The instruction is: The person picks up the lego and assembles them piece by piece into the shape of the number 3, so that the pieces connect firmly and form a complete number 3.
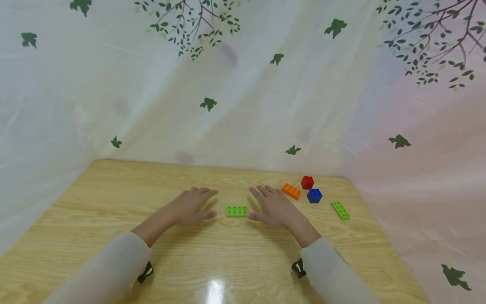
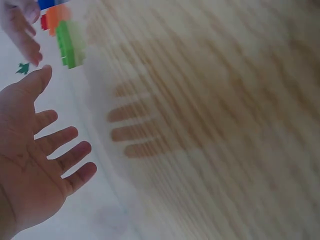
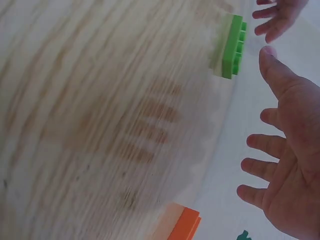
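Between the two hands a flat light-green toy building brick lies on the wooden table, studs up. To its left my left hand hovers palm down over the wood, fingers spread and holding nothing. My right hand does the same on the other side, its thumb tip close to the brick's right end. In the left wrist view the left palm faces the table, fingers apart. The right wrist view has the right palm bare, with the green brick beyond the thumb.
Right of the right hand lie an orange brick, a red brick, a blue brick and a second light-green brick. A cloth backdrop with printed leaves and birds hangs behind the table.
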The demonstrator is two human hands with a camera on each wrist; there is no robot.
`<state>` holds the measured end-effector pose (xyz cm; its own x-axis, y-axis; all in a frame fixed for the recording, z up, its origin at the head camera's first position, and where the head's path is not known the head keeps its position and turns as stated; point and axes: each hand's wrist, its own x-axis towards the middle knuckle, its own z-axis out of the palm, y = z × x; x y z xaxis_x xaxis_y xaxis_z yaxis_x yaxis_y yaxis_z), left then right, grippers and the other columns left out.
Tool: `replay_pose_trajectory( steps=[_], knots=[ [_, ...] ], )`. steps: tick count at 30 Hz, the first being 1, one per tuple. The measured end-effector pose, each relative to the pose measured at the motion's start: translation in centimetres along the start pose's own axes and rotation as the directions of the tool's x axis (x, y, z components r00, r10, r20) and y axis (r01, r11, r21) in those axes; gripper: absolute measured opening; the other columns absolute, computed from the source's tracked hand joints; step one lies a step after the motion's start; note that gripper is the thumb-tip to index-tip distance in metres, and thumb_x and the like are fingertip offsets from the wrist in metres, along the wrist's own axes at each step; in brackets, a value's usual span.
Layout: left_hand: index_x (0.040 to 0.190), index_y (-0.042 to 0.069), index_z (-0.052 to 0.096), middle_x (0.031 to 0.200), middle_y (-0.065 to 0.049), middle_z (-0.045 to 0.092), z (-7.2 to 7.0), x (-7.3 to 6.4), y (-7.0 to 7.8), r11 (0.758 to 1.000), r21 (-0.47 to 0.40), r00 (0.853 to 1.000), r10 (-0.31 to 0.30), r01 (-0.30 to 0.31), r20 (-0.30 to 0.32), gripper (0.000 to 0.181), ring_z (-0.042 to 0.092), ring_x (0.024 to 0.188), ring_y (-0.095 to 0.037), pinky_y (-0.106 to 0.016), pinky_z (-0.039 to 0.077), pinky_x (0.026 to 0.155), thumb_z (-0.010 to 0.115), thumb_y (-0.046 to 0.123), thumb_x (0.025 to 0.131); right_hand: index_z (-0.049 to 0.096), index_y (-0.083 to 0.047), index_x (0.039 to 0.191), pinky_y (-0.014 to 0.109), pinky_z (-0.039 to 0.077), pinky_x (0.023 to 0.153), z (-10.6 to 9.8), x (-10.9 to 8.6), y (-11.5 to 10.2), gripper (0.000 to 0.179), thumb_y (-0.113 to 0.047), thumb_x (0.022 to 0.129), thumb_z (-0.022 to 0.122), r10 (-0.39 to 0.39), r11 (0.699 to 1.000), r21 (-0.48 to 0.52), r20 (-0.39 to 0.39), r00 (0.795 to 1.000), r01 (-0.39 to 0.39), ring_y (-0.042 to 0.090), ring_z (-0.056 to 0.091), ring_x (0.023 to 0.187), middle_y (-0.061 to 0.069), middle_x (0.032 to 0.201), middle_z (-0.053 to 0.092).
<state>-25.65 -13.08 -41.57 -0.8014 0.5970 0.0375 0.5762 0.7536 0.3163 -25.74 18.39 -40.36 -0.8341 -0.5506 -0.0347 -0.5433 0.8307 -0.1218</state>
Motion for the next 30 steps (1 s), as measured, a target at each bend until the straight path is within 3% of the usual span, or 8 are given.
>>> replay_pose_trajectory(
  steps=[9, 16, 30],
  knots=[
    [0.151, 0.003, 0.046, 0.146, -0.022, 0.052, 0.7, 1.7, 0.3, 0.997, -0.057, 0.999, 0.045, -0.045, 0.001, 0.065, 0.051, 0.131, -0.043, -0.061, 0.04, 0.106, 0.06, 0.044, 0.103, 0.037, -0.014, 0.159, 0.054, 0.032, 0.116, 0.3, 1.5, -0.3, 0.079, -0.059, 0.098, 0.059, -0.031, 0.999, 0.01, 0.062, 0.998, 0.03, 0.036, 0.041, 0.144, 0.014, 0.158, 0.043],
    [0.142, -0.001, 0.053, 0.127, -0.016, 0.061, 1.4, 2.6, 0.9, 0.99, -0.12, 0.997, 0.076, -0.072, 0.027, 0.056, 0.059, 0.117, -0.033, -0.052, 0.046, 0.102, 0.064, 0.036, 0.101, 0.048, -0.009, 0.151, 0.047, 0.045, 0.106, 1.1, 2.1, -0.5, 0.066, -0.048, 0.099, 0.065, -0.089, 0.996, 0.036, 0.079, 0.993, 0.086, 0.03, 0.055, 0.126, 0.013, 0.144, 0.056],
    [0.132, 0.003, 0.063, 0.116, -0.007, 0.062, 2.8, 3.8, 1.4, 0.968, -0.241, 0.997, 0.078, -0.071, 0.018, 0.049, 0.057, 0.104, -0.019, -0.041, 0.047, 0.091, 0.076, 0.031, 0.093, 0.065, -0.008, 0.13, 0.041, 0.046, 0.098, 1.9, 2.5, -0.6, 0.044, -0.037, 0.098, 0.07, -0.201, 0.979, 0.044, 0.007, 0.98, 0.2, 0.018, 0.057, 0.103, 0.005, 0.121, 0.066]
  ],
)
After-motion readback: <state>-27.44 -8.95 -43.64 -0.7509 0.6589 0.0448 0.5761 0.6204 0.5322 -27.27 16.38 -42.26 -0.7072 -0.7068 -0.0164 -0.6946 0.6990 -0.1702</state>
